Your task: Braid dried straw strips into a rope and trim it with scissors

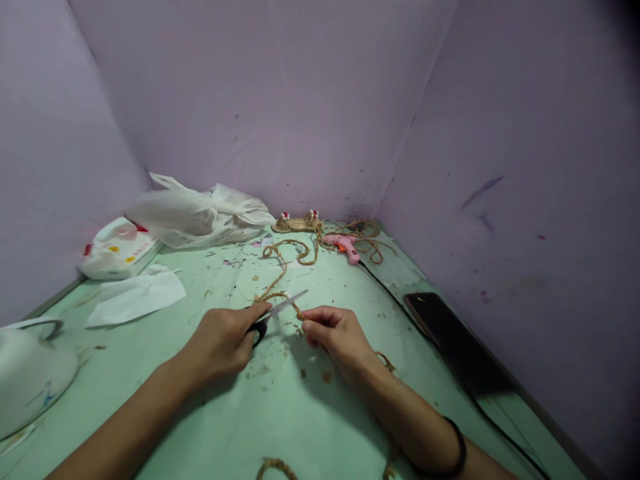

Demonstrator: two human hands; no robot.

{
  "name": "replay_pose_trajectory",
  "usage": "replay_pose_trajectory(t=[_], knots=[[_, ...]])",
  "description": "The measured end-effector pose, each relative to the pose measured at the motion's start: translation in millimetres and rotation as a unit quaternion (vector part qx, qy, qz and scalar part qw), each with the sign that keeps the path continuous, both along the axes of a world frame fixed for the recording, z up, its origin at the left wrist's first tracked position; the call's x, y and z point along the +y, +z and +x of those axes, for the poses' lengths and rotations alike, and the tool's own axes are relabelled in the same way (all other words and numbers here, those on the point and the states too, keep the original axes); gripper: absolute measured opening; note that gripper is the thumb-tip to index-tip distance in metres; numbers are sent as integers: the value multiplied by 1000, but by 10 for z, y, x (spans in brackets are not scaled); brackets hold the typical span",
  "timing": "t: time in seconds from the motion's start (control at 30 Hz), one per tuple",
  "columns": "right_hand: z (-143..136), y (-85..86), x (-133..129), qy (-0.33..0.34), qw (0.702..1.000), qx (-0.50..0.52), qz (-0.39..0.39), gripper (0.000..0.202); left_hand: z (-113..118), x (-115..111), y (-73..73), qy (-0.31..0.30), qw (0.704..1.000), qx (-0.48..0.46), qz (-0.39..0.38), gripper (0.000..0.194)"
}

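My left hand is closed round the black handles of a pair of scissors, whose blades point to the right and away from me. Between thumb and fingers my right hand pinches a brown jute rope. The rope passes at the scissor blades; whether they are closed on it I cannot tell. From near my left hand it loops back across the table to a woven rope piece with red and white trim. Another curl of rope lies at the near edge, and some passes under my right forearm.
A pink glue gun with a black cord lies behind, beside tangled rope. At right is a dark phone. Leftward are a white plastic bag, a tissue pack, a white sheet and a white rounded object. Scraps litter the green tabletop.
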State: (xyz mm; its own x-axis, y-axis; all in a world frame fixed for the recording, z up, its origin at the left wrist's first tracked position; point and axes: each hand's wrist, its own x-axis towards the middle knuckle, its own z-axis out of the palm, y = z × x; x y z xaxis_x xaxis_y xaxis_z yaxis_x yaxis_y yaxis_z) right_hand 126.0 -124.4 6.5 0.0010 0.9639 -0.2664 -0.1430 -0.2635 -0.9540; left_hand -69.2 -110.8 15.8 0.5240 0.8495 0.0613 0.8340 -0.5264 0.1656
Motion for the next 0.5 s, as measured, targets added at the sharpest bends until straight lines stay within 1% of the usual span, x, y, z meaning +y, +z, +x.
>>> replay_pose_trajectory(t=[0.1,0.2,0.27,0.4,0.5], knots=[[7,-4,5,3,1000,2,10,17,-8,22,-2,45,996,-78,2,48],[15,3,4,5,1000,-8,17,20,3,16,-14,80,992,-95,14,48],[24,21,1,11,1000,13,-2,23,17,1,-16,77,994,-77,17,50],[46,60,-5,39,993,101,-55,28,47,-26,14,56,998,-30,13,55],[49,51,-2,52,991,112,-50,32,60,-32,34,36,999,4,10,56]])
